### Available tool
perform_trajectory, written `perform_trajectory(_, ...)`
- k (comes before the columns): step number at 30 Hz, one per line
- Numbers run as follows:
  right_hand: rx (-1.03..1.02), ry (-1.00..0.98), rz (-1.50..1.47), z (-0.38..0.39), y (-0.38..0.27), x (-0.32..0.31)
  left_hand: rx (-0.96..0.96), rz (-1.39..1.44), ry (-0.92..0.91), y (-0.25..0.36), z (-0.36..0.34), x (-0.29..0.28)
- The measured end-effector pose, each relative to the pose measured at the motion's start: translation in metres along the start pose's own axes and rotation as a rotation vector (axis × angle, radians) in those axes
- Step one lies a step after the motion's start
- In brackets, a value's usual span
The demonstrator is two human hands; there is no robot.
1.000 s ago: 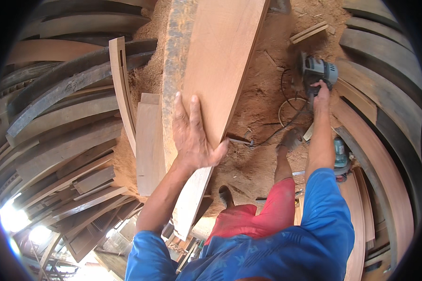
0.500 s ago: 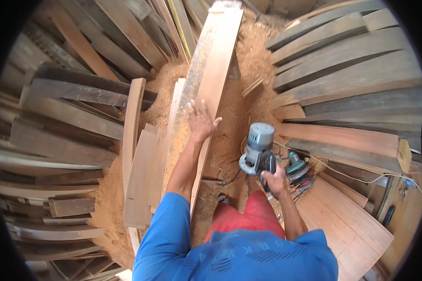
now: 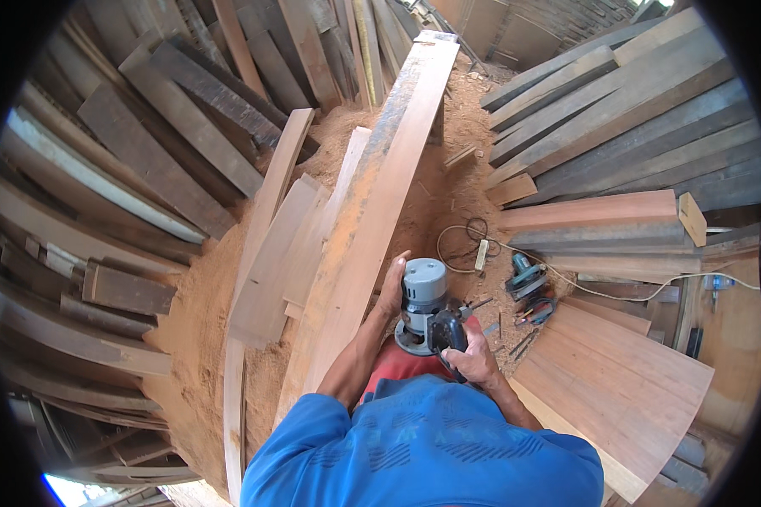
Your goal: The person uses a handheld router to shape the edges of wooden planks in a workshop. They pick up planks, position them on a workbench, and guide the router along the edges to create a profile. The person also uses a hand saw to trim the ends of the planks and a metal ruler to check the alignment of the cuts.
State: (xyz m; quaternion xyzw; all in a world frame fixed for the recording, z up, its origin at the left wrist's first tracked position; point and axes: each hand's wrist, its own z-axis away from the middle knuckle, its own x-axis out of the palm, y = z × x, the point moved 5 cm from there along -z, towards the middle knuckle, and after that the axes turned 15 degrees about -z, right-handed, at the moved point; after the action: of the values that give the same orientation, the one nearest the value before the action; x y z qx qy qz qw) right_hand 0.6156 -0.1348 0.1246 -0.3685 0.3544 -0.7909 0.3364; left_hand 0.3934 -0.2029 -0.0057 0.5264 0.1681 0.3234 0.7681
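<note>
A grey wood router [image 3: 423, 296] with a round base and a black side handle is held close in front of my body, beside the bench plank. My right hand [image 3: 477, 359] is closed around the black handle. On the router's other side, my left hand [image 3: 391, 291] lies against the grey body, with part of its grip hidden behind the tool. A long plank [image 3: 380, 194], pale along its right side and stained grey-orange along its left, runs away from me just left of the router. Neither hand touches its top.
Boards [image 3: 283, 262] lie on sawdust at left, and stacked planks [image 3: 600, 110] line the right. A green power tool [image 3: 526, 277], a cord [image 3: 626, 291] and a wide panel [image 3: 617, 380] lie right of me. A white power strip [image 3: 482, 255] sits on the sawdust.
My left hand has left the plank's top and come back to the router's side. The router has moved left and toward my body in my right hand. The view has shifted.
</note>
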Motion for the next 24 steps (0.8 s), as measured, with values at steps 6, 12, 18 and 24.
perform_trajectory(6, 0.304, -0.071, -0.311, 0.029, 0.056, 0.016, 0.058, -0.023, 0.065, -0.018, 0.075, -0.006)
perform_trajectory(12, 0.3, 0.015, -0.157, 0.056, 0.088, -0.005, 0.078, -0.21, 0.334, -0.057, 0.105, 0.019)
perform_trajectory(18, 0.345, 0.04, -0.064, 0.057, 0.115, -0.064, -0.011, -0.552, 0.79, -0.117, 0.203, 0.007)
perform_trajectory(24, 0.391, -0.015, 0.107, 0.048, 0.125, -0.1, -0.356, -0.657, 0.776, -0.152, 0.341, 0.011)
